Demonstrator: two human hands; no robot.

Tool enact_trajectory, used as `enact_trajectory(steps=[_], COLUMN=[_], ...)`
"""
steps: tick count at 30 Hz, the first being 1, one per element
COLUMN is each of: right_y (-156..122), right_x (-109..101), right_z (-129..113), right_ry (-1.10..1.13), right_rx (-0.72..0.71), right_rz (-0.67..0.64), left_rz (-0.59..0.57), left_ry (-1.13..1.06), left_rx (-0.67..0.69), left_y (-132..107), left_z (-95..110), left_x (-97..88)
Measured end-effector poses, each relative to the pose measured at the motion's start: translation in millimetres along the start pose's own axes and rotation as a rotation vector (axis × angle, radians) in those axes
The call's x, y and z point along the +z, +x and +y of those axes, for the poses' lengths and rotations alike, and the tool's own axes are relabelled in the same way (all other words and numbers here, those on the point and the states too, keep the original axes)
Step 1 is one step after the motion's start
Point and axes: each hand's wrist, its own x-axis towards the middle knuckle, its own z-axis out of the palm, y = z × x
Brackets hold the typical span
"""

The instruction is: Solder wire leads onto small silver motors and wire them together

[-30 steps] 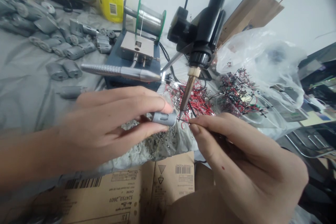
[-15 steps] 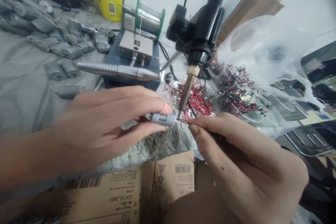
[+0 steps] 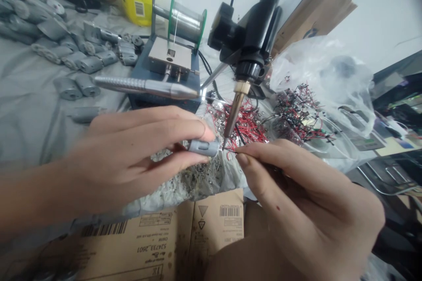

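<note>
Pinching a motor [image 3: 203,148] between left fingers [image 3: 171,128]

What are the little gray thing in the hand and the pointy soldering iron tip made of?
The small motor in the left hand has a dull gray casing, probably metal, though the look can't rule out plastic. The soldering iron tip looks like bare metal, darkened brown. Its collar has a yellow shine, like brass.

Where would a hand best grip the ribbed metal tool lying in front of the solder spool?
Grip the metal tool by its ribbed section, coming from above at its left end: the grooves give purchase, while the smooth tapered tip points right, towards the soldering iron.
</note>
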Motion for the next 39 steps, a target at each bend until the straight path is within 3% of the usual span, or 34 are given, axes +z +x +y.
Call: enact_trajectory(steps=[3, 8, 15, 29, 35, 39], right_y=[0.6, 1.9, 2.0, -2.3, -7.4, -8.1], right_x=[2.1, 3.7, 3.6, 2.9, 3.6, 4.6], right_z=[1.0, 1.2, 0.5, 0.2, 3.2, 3.2], right_ry=[-0.016, 0.002, -0.005, -0.028, -0.107, -0.12], right_rx=[0.003, -0.005, 0.006, 0.023, 0.035, 0.032], right_rz=[0.02, 0.047, 0.056, 0.074, 0.062, 0.075], left_rz=[0.054, 0.002, 0.06, 0.036, 0.16, 0.151], left_ry=[-0.011, 0.009, -0.002, -0.012, 0.005, 0.013], left_rx=[-0.009, -0.007, -0.006, -0.009, 0.025, 0.036], left_y=[0.6, 2.2, 1.9, 0.8, 0.2, 1.0], left_z=[-1.5, -5.3, -1.0, -0.9, -0.5, -1.1], left_x=[0.5, 0.3, 3.4, 0.5, 9.3, 10.4])
